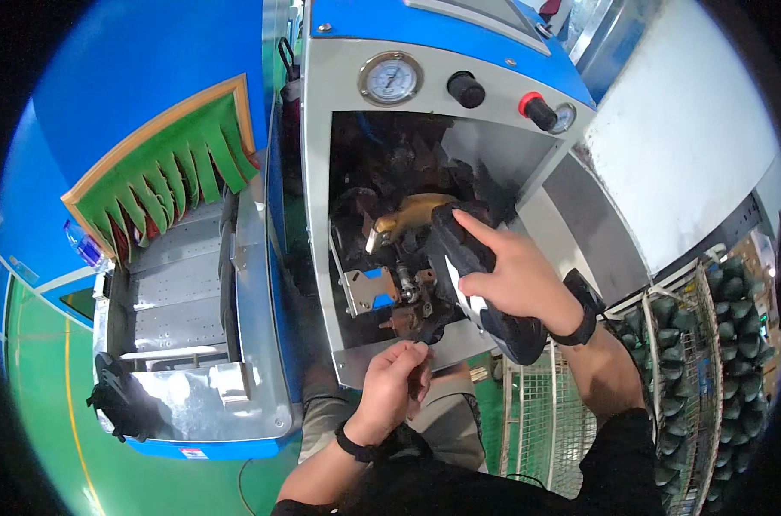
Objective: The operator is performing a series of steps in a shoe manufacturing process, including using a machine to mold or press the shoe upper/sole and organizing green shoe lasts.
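A black shoe (512,335) with a white side marking is in my right hand (532,279), tilted at the machine's opening. My index finger stretches along the shoe and the thumb presses its side. My left hand (390,383) is closed in a pinch at the lower front edge of the machine (319,172). A small dark piece shows by its fingertips, too small to name. Inside the dark opening are a curved yellow-brown part (420,209) and a metal bracket (369,291). The shoe hides part of the mechanism.
A metal conveyor (180,258) with a green fringed curtain (180,176) stands at left, a black shoe (115,391) on its near end. Wire racks (704,344) hold several dark shoe-shaped pieces at right. A pressure gauge (390,77) and knobs (466,89) sit above the opening.
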{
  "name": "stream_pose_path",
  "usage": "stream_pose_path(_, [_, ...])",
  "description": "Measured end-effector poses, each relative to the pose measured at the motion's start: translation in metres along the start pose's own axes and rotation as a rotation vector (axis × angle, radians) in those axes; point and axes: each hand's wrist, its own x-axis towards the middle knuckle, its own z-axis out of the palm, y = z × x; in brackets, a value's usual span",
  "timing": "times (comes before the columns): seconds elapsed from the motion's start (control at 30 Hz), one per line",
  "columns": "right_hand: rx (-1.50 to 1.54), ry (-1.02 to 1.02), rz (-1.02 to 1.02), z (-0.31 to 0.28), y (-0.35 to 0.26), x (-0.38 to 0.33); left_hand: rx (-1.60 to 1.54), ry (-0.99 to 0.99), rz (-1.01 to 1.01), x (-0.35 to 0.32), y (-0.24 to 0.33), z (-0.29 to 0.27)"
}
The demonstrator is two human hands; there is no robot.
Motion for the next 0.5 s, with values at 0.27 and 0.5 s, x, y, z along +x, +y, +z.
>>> stream_pose_path(0.27, [-0.259,-0.031,-0.076,0.023,-0.004,0.041,-0.139,0.035,-0.017,0.010,-0.010,-0.019])
stream_pose_path(0.5, [-0.270,0.079,0.122,0.039,-0.014,0.027,0.028,0.109,-0.004,0.008,-0.014,-0.024])
